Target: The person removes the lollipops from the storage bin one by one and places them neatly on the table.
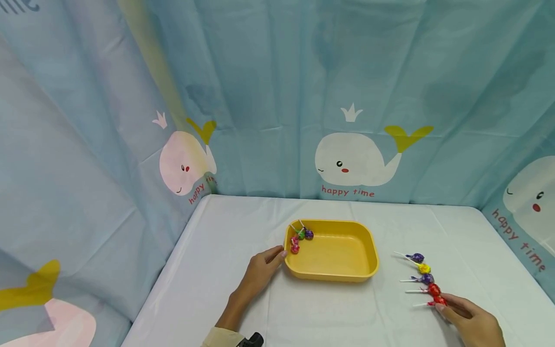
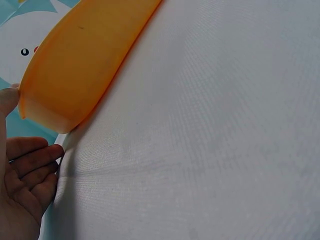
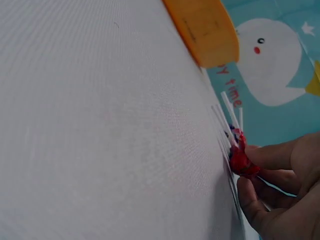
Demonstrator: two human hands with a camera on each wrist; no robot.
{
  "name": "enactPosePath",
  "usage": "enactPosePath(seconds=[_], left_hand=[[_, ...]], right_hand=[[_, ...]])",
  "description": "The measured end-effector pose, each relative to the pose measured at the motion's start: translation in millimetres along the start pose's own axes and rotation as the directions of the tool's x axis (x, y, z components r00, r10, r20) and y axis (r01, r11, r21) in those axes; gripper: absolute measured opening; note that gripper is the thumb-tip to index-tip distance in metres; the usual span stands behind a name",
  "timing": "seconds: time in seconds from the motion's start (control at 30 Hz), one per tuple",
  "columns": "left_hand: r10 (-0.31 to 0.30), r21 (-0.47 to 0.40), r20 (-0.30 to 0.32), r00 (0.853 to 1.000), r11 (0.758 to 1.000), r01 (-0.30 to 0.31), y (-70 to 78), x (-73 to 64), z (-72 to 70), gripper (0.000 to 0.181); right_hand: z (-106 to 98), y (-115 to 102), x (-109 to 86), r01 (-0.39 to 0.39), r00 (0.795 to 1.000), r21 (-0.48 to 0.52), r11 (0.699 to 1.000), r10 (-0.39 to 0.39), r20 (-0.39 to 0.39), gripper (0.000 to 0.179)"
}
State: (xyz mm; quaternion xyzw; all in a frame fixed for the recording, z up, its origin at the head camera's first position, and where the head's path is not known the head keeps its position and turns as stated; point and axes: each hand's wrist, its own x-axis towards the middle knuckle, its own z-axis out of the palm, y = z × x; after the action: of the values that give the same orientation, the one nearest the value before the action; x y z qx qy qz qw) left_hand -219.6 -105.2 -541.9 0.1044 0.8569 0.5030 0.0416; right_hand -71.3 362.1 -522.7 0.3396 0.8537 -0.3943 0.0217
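My right hand (image 1: 474,320) pinches the nearest red lollipop (image 1: 440,300) by its candy end, at the near end of a row. In the right wrist view, the red wrapper (image 3: 241,162) lies between thumb and fingertips, its stick pointing away. Directly behind it lies another red lollipop (image 1: 434,289), then a purple one (image 1: 427,279), a yellow one (image 1: 424,268) and a further purple one (image 1: 418,258). My left hand (image 1: 260,270) touches the left end of a yellow tray (image 1: 342,278). The left wrist view shows the thumb (image 2: 7,101) at the tray's rim and the other fingers loosely curled below.
Inside the tray's left end sit a green lollipop (image 1: 301,234), a purple lollipop (image 1: 309,234) and pink-wrapped candy (image 1: 295,248). A white cloth covers the table (image 1: 329,313). Blue curtains (image 1: 269,96) with printed whales stand behind and at both sides.
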Motion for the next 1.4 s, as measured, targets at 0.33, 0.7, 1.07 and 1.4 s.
enactPosePath(seconds=[0.33, 0.7, 1.07, 1.4], left_hand=[[-0.007, 0.004, 0.001, 1.000, 1.000, 0.007, 0.1, 0.1, 0.1, 0.069], [-0.010, 0.002, -0.002, 1.000, 1.000, 0.010, -0.6, 0.2, 0.7, 0.065], [-0.009, -0.007, -0.001, 1.000, 1.000, 0.009, 0.5, 0.1, 0.4, 0.065], [-0.021, -0.007, 0.007, 1.000, 1.000, 0.021, 0.9, -0.4, -0.3, 0.072]], right_hand=[[0.9, 3.6, 4.9, -0.013, 1.000, -0.031, 0.999, 0.013, 0.001, 0.060], [2.0, 4.6, 5.4, -0.029, 1.000, -0.007, 1.000, 0.029, -0.002, 0.060], [1.4, -4.0, 5.1, -0.055, 0.998, 0.064, 0.996, 0.056, -0.022, 0.067], [-3.7, -31.7, -4.8, 0.021, 0.996, 0.072, 0.997, -0.015, -0.084, 0.073]])
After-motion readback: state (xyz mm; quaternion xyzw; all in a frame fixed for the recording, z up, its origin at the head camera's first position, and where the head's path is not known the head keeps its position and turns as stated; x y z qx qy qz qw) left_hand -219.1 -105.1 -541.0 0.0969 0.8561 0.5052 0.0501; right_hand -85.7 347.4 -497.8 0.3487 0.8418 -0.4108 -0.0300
